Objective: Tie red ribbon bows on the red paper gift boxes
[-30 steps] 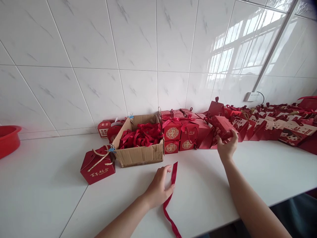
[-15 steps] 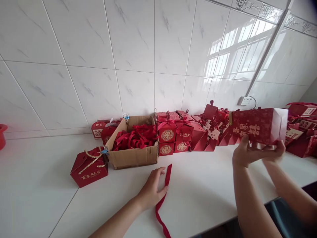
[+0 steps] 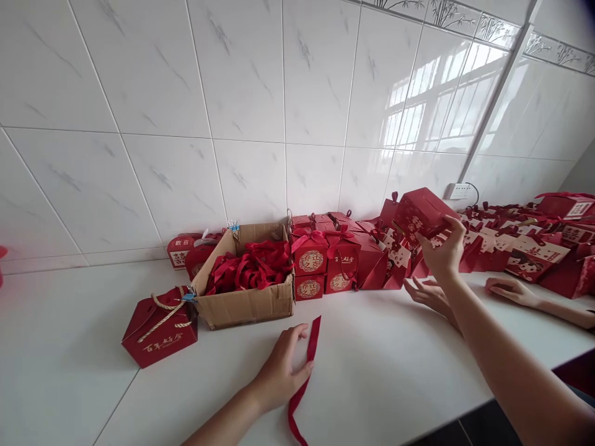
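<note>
My left hand (image 3: 284,365) is low over the white counter, fingers curled, with the thumb on a red ribbon (image 3: 312,339). The ribbon's cut end points up past the thumb, and its tail runs down out of the picture. My right hand is not visible. To the right, a co-worker's hand (image 3: 441,248) grips a red gift box (image 3: 423,214) with gold characters, tilted above the row of boxes. Beneath it another hand (image 3: 432,298) lies low with fingers pointing left. Which person that lower hand belongs to is unclear.
A cardboard carton (image 3: 248,308) full of red ribbons (image 3: 255,266) stands behind my hand. Left of it is a red box with a rope handle (image 3: 160,328). Stacked red boxes (image 3: 309,260) line the tiled wall. Another hand (image 3: 511,291) rests on the counter (image 3: 362,371) farther right.
The co-worker's gift box has moved left and back, turning its white end out of sight. The arm behind it has shifted right. My left hand stays almost in place with the ribbon.
</note>
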`<state>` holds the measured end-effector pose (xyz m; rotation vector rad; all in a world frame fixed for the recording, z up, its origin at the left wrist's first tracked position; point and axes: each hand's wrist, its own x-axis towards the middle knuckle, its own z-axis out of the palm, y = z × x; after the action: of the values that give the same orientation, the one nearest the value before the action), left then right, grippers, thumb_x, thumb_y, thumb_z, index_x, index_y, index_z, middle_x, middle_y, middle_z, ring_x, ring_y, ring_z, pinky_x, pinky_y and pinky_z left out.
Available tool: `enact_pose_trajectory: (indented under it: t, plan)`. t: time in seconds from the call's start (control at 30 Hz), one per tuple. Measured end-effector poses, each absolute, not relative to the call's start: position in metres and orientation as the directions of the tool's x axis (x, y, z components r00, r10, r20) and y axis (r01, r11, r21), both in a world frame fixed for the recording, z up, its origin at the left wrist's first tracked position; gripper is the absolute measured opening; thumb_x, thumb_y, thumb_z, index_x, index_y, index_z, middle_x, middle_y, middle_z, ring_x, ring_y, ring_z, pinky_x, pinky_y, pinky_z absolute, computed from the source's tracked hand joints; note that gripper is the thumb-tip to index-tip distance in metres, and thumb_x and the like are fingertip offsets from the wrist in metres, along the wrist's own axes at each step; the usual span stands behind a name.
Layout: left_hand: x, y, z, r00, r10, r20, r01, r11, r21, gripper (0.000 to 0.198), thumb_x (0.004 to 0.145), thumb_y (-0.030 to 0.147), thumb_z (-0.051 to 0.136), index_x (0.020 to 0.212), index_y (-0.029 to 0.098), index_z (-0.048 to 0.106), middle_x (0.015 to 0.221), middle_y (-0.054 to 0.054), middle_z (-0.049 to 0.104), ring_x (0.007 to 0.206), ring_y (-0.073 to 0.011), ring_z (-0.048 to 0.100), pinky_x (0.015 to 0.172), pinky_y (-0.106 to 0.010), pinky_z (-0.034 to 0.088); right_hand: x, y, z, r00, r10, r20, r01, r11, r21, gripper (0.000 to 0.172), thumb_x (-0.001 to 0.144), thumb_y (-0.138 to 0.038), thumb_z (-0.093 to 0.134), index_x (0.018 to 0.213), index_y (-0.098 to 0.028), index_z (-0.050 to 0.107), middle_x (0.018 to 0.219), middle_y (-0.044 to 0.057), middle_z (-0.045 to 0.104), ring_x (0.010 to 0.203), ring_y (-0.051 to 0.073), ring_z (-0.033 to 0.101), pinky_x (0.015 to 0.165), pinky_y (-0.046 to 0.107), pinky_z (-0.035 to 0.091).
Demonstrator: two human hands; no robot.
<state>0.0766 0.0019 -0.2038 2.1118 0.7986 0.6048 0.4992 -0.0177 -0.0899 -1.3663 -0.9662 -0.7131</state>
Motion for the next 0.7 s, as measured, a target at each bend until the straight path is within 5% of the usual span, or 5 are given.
enact_pose_trajectory:
  t: [0.3, 0.47, 0.7]
  plan:
    - [0.078, 0.002, -0.203, 0.672, 0.731, 0.121, 0.348, -0.456, 0.819, 0.056, 0.081, 0.023, 0.057, 0.134, 0.022, 0.036, 0.133, -0.015, 0.047, 0.128, -0.0278, 0.042, 0.107, -0.048, 0.036, 0.518, 0.024, -0.087, 0.584, 0.426, 0.691, 0.803, -0.179, -0.568, 0.064, 0.072, -0.046, 0.066, 0.126, -0.014, 0.051, 0.132, 0.023, 0.040, 0.122, 0.043, 0.038, 0.092, 0.062, 0.036]
    - [0.077, 0.001, -0.199, 0.693, 0.715, 0.090, 0.360, -0.452, 0.816, 0.056, 0.083, 0.025, 0.055, 0.134, 0.021, 0.034, 0.134, -0.015, 0.046, 0.130, -0.0273, 0.040, 0.107, -0.047, 0.035, 0.521, 0.026, -0.097, 0.561, 0.605, 0.565, 0.811, -0.264, -0.522, 0.046, 0.076, -0.039, 0.061, 0.115, -0.015, 0.062, 0.118, 0.017, 0.054, 0.113, 0.034, 0.049, 0.094, 0.047, 0.041]
    - [0.078, 0.003, -0.201, 0.698, 0.710, 0.096, 0.355, -0.459, 0.815, 0.056, 0.082, 0.024, 0.055, 0.134, 0.020, 0.033, 0.133, -0.015, 0.045, 0.129, -0.0262, 0.040, 0.108, -0.046, 0.034, 0.508, 0.024, -0.095, 0.643, 0.627, 0.440, 0.755, -0.421, -0.503, 0.050, 0.073, -0.036, 0.063, 0.120, -0.020, 0.061, 0.127, 0.020, 0.049, 0.114, 0.041, 0.048, 0.083, 0.055, 0.044]
